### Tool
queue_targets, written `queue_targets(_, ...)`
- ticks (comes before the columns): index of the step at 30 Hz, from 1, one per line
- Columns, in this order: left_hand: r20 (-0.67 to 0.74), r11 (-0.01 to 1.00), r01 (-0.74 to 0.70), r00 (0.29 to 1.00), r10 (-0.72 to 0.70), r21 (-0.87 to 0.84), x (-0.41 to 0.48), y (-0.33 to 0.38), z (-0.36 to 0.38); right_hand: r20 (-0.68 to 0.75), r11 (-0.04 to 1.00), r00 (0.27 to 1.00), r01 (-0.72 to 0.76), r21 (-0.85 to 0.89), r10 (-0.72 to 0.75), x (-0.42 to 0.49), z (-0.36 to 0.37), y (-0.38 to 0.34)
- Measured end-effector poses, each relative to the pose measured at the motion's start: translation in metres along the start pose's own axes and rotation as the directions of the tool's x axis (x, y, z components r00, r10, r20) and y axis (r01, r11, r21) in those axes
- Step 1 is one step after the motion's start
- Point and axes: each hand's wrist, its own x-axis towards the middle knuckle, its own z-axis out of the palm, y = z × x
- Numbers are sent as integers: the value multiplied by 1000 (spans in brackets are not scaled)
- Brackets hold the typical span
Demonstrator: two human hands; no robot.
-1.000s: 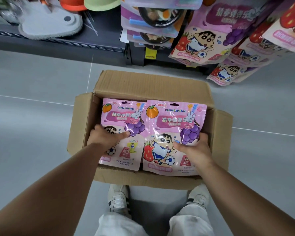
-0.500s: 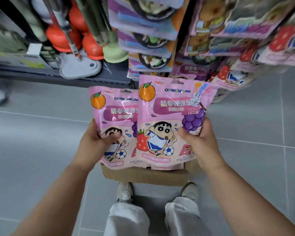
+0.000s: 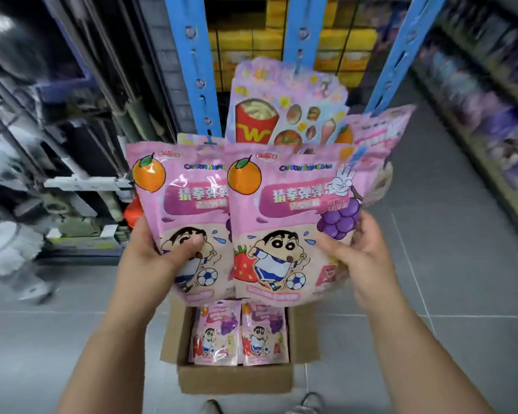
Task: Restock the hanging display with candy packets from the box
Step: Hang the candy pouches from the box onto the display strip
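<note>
Left hand [image 3: 150, 252] and right hand [image 3: 362, 249] each grip a candy packet [image 3: 284, 210] stack, raised above the box [image 3: 234, 380]. Suggest: line up the hang-holes with the hanging display [image 3: 287, 115] hook, feed one stack at a time.

A floor [image 3: 449, 309] of large grey tiles, parted by thin pale joints, was seen under even indoor light. Blue slotted uprights [image 3: 192, 70] were set straight ahead, with stacked yellow boxes [image 3: 337, 40] shelved behind them. Dark shelving [image 3: 72, 121], crowded with blurred goods, was ranged along the left. A long shelf unit [image 3: 491, 109], filled with blurred purple and blue goods, was ranged along the right.
</note>
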Motion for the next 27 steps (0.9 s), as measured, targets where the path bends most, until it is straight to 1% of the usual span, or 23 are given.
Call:
queue_targets(4,-11,999,-16,1000,16,-33,-26,50,20,-8,1000,1000,8,-1,-8,-26,-35,-53)
queue_targets(9,-27,998,-22,999,20,-66,-45,83,53,-30,999,999,-17,40,18,-36,-78,-87)
queue_targets(11,-7,998,-23,1000,23,-54,-46,94,68,-38,999,999,-22,43,24,-35,-91,-98)
queue_targets(16,45,998,-33,999,31,45,-38,113,93,-64,999,997,-34,3,34,-22,-105,-114)
queue_targets(19,45,995,-45,998,41,87,-24,118,100,-93,999,995,-45,-20,43,-9,-107,-119)
queue_targets(23,74,999,-1,997,-1,35,-2,124,108,-150,998,988,-48,-50,40,11,-110,-123)
queue_targets(27,67,999,-27,997,25,28,17,131,120,-183,995,983,-31,-100,12,37,-120,-126)
